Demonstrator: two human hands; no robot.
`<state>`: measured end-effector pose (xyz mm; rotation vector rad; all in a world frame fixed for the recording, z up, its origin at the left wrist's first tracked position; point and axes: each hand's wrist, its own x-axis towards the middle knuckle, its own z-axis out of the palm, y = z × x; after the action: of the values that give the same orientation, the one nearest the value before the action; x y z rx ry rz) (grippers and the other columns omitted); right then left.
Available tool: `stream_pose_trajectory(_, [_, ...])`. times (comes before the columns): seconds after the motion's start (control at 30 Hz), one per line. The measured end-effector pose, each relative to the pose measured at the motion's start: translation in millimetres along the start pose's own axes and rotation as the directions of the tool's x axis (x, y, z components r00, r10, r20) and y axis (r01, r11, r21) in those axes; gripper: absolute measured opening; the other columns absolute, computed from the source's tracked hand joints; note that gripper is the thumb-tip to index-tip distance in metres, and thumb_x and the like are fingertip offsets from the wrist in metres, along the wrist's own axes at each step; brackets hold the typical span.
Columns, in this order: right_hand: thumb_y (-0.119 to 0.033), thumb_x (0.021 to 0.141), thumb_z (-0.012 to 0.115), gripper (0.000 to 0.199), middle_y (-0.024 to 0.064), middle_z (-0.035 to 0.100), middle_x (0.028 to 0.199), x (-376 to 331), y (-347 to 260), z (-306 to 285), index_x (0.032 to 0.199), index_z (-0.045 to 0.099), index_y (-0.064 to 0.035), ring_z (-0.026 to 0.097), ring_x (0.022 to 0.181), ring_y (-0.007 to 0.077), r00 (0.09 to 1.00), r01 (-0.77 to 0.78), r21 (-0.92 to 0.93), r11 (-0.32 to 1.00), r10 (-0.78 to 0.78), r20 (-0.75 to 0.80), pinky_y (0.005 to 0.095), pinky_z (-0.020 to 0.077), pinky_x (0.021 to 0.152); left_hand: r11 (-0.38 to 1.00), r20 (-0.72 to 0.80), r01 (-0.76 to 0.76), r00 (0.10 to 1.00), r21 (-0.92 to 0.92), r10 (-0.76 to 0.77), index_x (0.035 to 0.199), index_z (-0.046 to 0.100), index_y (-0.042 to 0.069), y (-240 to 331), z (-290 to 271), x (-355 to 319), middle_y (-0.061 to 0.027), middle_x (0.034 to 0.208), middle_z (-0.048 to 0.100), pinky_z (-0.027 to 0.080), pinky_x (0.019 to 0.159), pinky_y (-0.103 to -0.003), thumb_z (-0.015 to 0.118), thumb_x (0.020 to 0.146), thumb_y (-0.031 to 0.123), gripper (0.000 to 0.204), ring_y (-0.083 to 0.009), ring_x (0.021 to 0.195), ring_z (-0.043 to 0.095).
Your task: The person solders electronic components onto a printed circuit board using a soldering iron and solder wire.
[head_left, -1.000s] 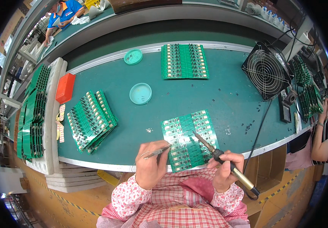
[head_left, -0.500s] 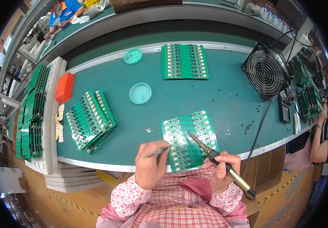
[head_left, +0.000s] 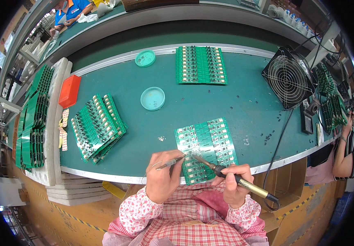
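Observation:
My right hand grips a soldering iron with a black and gold handle. Its thin tip points left and down at the green circuit board panel, which lies at the table's front edge. In my left hand is a pair of metal tweezers, pinched over the panel's left side. The tips of both tools come close together there; whether they touch the board I cannot tell. White and black components stand in columns on the panel.
Stacked panels lie at left and at the back. Two turquoise dishes and a red box sit on the table. A fan stands at right, near scattered black parts. Other people work at far left and right.
My right hand has brought the soldering iron's tip left and down across the panel, close to the tweezers. The left hand has hardly moved.

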<state>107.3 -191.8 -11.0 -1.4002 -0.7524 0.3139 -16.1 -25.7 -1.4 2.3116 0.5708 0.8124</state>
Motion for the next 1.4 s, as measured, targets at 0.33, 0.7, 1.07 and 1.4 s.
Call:
stream_pose_trajectory(0.33, [-0.016, 0.095, 0.064, 0.014, 0.0064, 0.071, 0.067, 3.0, -1.9, 7.1, 0.096, 0.058, -0.0035, 0.072, 0.060, 0.0152, 0.996, -0.041, -0.127, 0.991, 0.051, 0.077, 0.0266, 0.0546, 0.056, 1.000, -0.004, 0.004, 1.000, -0.006, -0.004, 0.102, 0.066, 0.002, -1.3, 0.0, -0.7, -0.0124, 0.099, 0.070, 0.050, 0.079, -0.038, 0.070, 0.082, -0.004, 0.021, -0.0310, 0.088, 0.065])
stream_pose_trajectory(0.7, [-0.011, 0.093, 0.064, 0.011, 0.0057, 0.070, 0.064, 0.7, 5.6, 5.9, 0.096, 0.057, -0.0030, 0.070, 0.059, 0.0150, 0.992, 0.082, -0.184, 0.980, -0.063, 0.106, 0.0275, 0.0548, 0.057, 1.000, -0.013, -0.008, 1.000, -0.017, 0.008, 0.102, 0.065, 0.003, -2.1, 1.3, -0.4, -0.0108, 0.099, 0.070, 0.049, 0.079, -0.038, 0.070, 0.082, -0.004, 0.022, -0.0294, 0.086, 0.066])
stream_pose_trajectory(1.07, [-0.010, 0.090, 0.068, 0.011, 0.0046, 0.070, 0.063, 6.7, 6.4, 5.4, 0.095, 0.060, -0.0028, 0.069, 0.057, 0.0157, 0.948, 0.298, -0.208, 0.932, -0.264, 0.176, 0.0271, 0.0532, 0.051, 1.000, -0.023, -0.026, 0.999, 0.006, 0.026, 0.102, 0.065, 0.003, -2.5, 2.1, -1.2, -0.0106, 0.099, 0.070, 0.050, 0.078, -0.038, 0.070, 0.082, -0.004, 0.023, -0.0296, 0.085, 0.066])
stream_pose_trajectory(1.4, [-0.012, 0.093, 0.065, 0.012, 0.0052, 0.067, 0.063, -2.9, 4.4, -6.5, 0.100, 0.059, -0.0035, 0.067, 0.058, 0.0183, 0.980, 0.192, -0.213, 0.958, -0.200, -0.018, 0.0301, 0.0528, 0.056, 1.000, -0.015, -0.010, 1.000, 0.011, 0.010, 0.102, 0.065, 0.003, -0.1, 1.7, -1.7, -0.0111, 0.099, 0.070, 0.049, 0.079, -0.038, 0.071, 0.083, -0.004, 0.021, -0.0295, 0.088, 0.065])
